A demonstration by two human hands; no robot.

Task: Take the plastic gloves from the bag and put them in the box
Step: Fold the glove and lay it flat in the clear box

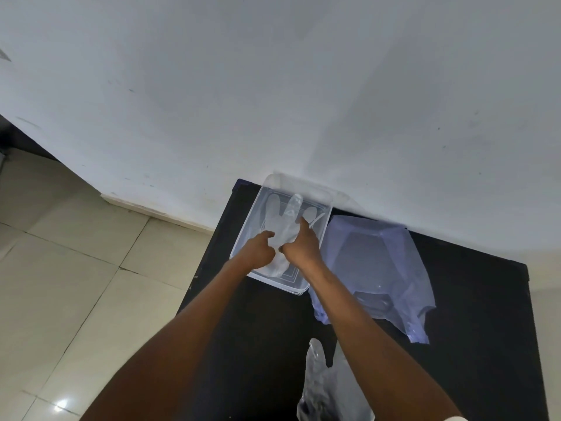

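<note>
Plastic glove lies flat inside clear box, fingers toward the wall. Left hand and right hand both press on it, digits curled over its palm section. Bag beside box, right.

No text, label, brand, number or sign can be read anywhere in the view. The clear box shows only moulded lines on its bottom, no lettering. The glove lying in it is plain and see-through. The bluish bag beside it bears no print. The second glove at the near edge of the desk is likewise unmarked. The wall carries only small dark specks, and the floor tiles are blank.
</note>
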